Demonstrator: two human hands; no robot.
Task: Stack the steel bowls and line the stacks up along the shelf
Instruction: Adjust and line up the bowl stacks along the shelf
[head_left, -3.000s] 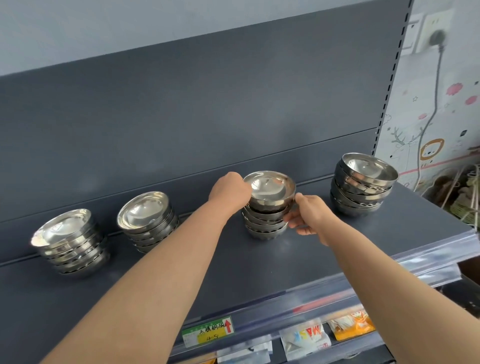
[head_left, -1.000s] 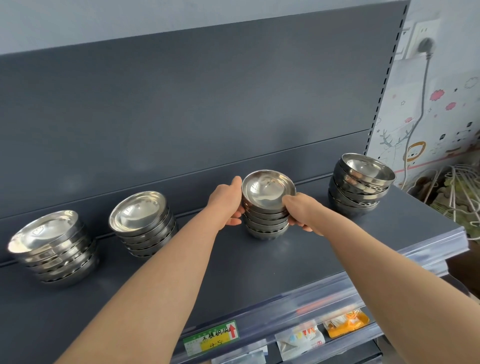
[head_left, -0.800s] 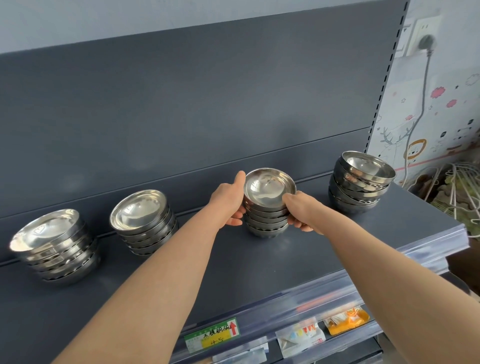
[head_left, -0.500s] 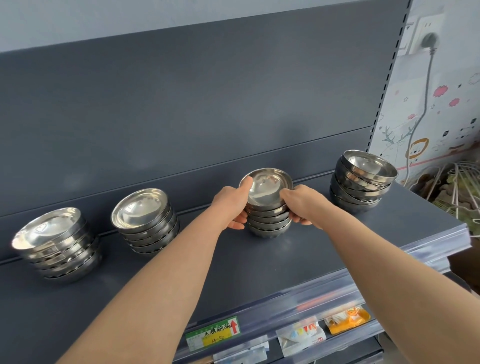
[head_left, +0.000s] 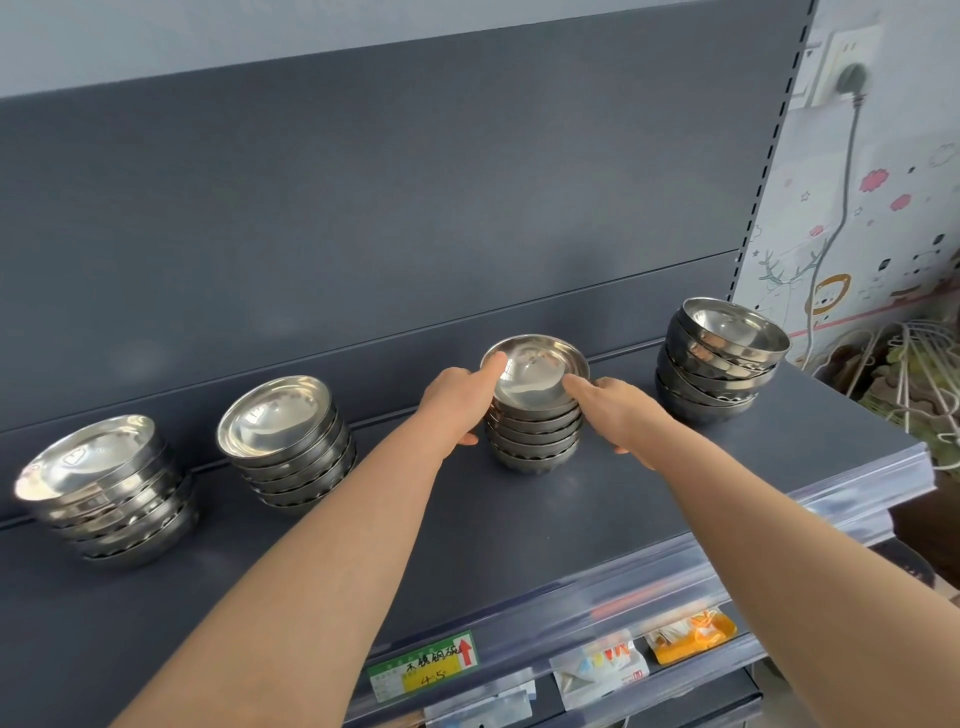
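Four stacks of steel bowls stand in a row on the dark grey shelf (head_left: 519, 525). My left hand (head_left: 457, 402) grips the left side of the third stack (head_left: 535, 431), thumb on the top bowl's rim. My right hand (head_left: 618, 410) grips its right side, thumb tip also on the rim. The far-left stack (head_left: 109, 493) and the second stack (head_left: 288, 447) lean slightly. The right stack (head_left: 719, 364) is taller and uneven, its bowls sitting askew.
The shelf's back panel (head_left: 363, 234) rises right behind the stacks. A clear price rail (head_left: 597, 597) with a green and yellow label (head_left: 423, 667) runs along the front edge. A wall socket with a plugged cable (head_left: 852, 83) and a wire rack (head_left: 914, 374) are at the right.
Both hands have closed in on the third stack, from touching its sides to gripping it with thumbs over the top rim. The stack stays at about the same spot.
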